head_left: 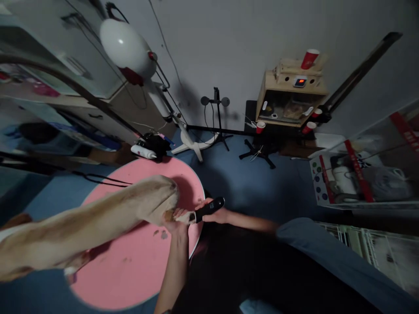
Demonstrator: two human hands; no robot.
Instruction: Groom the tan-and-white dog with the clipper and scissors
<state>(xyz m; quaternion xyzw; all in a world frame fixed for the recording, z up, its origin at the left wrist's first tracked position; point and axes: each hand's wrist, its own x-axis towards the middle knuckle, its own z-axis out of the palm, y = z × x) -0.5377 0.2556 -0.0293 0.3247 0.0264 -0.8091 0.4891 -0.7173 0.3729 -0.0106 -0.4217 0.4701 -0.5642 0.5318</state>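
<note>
A tan dog stands on a round pink table, its hind leg stretched toward the table's right edge. My left hand is closed around the dog's white paw. My right hand grips a black handheld grooming tool, whose tip meets the paw. Small dark bits lie on the pink top just below the paw.
A white lamp on a stand leans over the table's far side. A white tube lies by a black device. A wooden box with red cups stands at the wall. Clear storage bins sit right. The floor is blue.
</note>
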